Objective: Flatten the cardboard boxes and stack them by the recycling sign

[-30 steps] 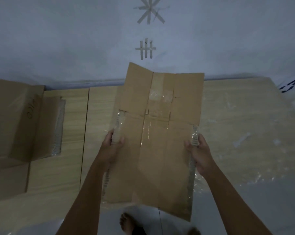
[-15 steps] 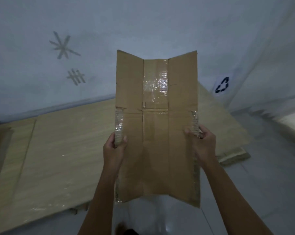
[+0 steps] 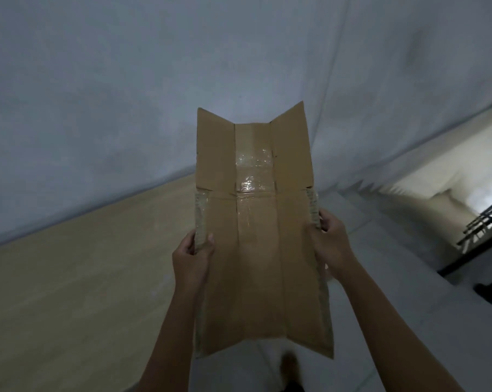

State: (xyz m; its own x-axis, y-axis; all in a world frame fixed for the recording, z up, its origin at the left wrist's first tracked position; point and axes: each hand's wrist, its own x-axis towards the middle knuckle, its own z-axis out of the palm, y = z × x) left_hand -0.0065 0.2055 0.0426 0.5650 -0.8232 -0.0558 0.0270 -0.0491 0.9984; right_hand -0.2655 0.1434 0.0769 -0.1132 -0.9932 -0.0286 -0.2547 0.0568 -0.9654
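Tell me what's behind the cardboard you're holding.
Around the cardboard show grey wall, wooden boards and pale floor. Whatever lies directly behind it is covered.

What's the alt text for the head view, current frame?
A person holds a flattened cardboard box upright in front of them, the left hand and right hand each gripping a taped side edge. Behind it are a light wooden board on the floor and a pale wall.

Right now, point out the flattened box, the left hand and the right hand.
Flattened box [image 3: 256, 278], head view, centre panel.
Left hand [image 3: 192, 257], head view, back of the hand.
Right hand [image 3: 331, 243], head view, back of the hand.
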